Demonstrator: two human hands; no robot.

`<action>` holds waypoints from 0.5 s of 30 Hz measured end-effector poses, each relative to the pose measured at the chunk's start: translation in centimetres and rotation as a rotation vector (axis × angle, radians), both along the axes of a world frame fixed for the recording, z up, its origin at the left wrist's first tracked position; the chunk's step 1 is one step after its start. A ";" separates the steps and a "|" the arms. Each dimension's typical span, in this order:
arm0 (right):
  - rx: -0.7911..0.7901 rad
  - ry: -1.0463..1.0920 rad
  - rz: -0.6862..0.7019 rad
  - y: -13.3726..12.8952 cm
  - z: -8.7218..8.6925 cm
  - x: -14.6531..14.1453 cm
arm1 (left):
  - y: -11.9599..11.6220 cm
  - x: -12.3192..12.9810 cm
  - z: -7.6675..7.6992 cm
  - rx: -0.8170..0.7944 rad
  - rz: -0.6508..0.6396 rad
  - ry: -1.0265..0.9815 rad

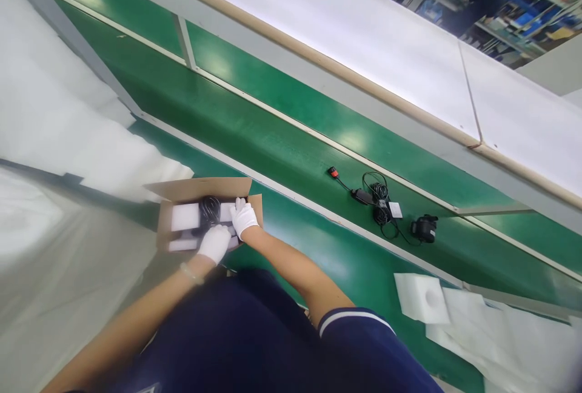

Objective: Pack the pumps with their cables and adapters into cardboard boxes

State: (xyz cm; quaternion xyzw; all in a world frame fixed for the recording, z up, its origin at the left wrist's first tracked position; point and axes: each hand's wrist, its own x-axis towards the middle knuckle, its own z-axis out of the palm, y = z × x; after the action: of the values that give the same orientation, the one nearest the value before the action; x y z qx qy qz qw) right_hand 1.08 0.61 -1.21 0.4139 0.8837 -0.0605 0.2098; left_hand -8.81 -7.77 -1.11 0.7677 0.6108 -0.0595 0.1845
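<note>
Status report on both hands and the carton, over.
Left hand at the coiled black cable in the open carton; right hand by the carton's right end. Nothing visibly blocking either.

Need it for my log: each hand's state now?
Left hand: by the coiled cable; grip can't be told.
Right hand: over the box; grip unclear.

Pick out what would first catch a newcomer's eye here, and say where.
Probably the gloved left hand and right hand at an open cardboard box, left of centre. Next, the black cable with its red-and-black connector on the green floor, right of centre.
</note>
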 end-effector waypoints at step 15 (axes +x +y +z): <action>-0.167 0.409 0.122 -8.8 5.8 4.6 | -6.3 -9.1 0.2 0.150 -0.129 -0.369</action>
State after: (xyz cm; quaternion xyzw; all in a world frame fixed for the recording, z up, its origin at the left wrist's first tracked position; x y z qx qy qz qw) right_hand 5.66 -8.19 4.58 0.3200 0.9231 -0.2034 0.0632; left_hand -17.91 -14.09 -0.93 0.8146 0.5190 0.1161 0.2315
